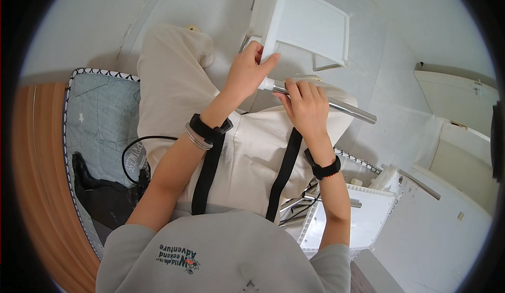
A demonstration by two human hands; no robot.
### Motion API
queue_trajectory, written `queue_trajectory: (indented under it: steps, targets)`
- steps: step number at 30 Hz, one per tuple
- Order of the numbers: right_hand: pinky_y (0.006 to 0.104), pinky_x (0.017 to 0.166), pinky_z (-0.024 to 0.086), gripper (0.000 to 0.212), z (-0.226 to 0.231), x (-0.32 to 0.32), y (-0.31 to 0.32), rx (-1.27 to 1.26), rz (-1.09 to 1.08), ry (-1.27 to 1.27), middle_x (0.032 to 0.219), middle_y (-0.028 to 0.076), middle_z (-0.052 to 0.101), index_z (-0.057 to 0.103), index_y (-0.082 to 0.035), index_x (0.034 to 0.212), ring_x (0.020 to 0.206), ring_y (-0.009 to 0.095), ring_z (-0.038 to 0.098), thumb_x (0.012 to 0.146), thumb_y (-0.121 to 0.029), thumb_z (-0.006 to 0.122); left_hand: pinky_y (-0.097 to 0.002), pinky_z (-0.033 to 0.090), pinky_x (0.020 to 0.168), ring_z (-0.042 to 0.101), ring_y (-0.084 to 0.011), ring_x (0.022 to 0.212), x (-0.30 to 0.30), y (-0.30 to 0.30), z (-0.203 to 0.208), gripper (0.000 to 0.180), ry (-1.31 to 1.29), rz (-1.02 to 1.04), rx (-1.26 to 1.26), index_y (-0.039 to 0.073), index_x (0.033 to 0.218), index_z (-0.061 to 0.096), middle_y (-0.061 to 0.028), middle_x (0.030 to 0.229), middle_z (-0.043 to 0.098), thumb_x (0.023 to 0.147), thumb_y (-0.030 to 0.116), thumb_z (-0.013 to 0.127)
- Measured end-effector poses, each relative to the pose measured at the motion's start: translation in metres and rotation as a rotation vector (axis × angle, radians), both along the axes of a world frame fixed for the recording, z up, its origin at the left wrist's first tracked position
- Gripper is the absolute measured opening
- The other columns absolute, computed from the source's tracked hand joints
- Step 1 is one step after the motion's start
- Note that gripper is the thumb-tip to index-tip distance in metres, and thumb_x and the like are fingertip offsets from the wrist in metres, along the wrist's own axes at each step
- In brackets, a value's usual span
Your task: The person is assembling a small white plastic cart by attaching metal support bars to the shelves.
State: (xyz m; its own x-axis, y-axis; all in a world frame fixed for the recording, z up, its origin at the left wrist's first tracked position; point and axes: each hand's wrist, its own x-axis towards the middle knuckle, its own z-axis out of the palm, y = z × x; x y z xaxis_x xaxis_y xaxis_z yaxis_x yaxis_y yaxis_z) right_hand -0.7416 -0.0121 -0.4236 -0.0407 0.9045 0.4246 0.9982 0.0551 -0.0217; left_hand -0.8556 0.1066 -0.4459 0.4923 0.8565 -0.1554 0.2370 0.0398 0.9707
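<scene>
Left hand point(250, 69): fingers and thumb closed around the lower part of the white bar point(276, 22), which runs up to the top edge of view. Right hand point(306, 106): wrapped over the metal tube point(352, 111), ahead of the lap between the knees. White connector point(267, 84) sits on the tube's left end, just below the left hand. Tube's right end overhangs the right thigh, well apart from the white door point(457, 90); pale floor point(379, 45) between. Tight side is forward: white panel point(315, 24) close beyond both hands.
</scene>
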Motion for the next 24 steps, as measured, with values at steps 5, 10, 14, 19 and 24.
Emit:
queue_trajectory:
  steps: [5,10,14,19,24]
  targets:
    - [0.0277,0.045,0.035,0.032,0.006,-0.004,0.005,-0.032,0.003,-0.088,0.060,0.001,0.042,0.055,-0.009,0.081,0.048,0.017,0.044,0.074,-0.039,0.062,-0.0240,0.037,0.051,0.047,-0.0093,0.055,-0.005,0.000,0.009,0.034,0.031,0.020,0.014,0.000,0.086,0.054,-0.0040,0.063,0.055,0.080,0.033,0.061]
    - [0.0273,0.042,0.036,0.034,0.015,-0.003,0.010,-0.052,0.006,-0.105,0.056,0.002,0.040,0.054,-0.010,0.076,0.044,0.017,0.043,0.076,-0.043,0.058,-0.0268,0.039,0.053,0.048,-0.0129,0.054,-0.004,0.000,0.012,0.037,0.135,0.055,0.099,0.001,0.085,0.055,-0.0055,0.063,0.056,0.080,0.037,0.059]
    - [0.0297,0.042,0.038,0.034,0.023,-0.005,0.011,-0.165,-0.013,-0.001,0.054,0.004,0.044,0.054,-0.010,0.072,0.044,0.020,0.048,0.077,-0.043,0.058,-0.0271,0.039,0.053,0.049,-0.0128,0.055,-0.005,-0.003,0.010,0.037,0.130,0.082,0.073,0.001,0.086,0.055,-0.0056,0.064,0.056,0.079,0.037,0.059]
    - [0.0320,0.040,0.039,0.033,0.028,-0.010,0.013,-0.247,-0.061,0.156,0.055,0.006,0.050,0.055,-0.009,0.072,0.044,0.024,0.050,0.078,-0.041,0.058,-0.0251,0.038,0.053,0.048,-0.0106,0.055,-0.005,0.004,0.015,0.036,0.126,0.016,0.080,0.000,0.088,0.056,-0.0040,0.064,0.056,0.080,0.035,0.060]
    - [0.0351,0.059,0.044,0.027,0.042,-0.011,0.007,-0.253,-0.078,0.306,0.071,0.009,0.057,0.057,-0.005,0.082,0.063,0.026,0.056,0.078,-0.031,0.061,-0.0267,0.041,0.052,0.052,-0.0139,0.055,-0.006,0.009,0.007,0.034,0.015,-0.026,-0.007,0.000,0.085,0.056,-0.0063,0.062,0.055,0.078,0.034,0.062]
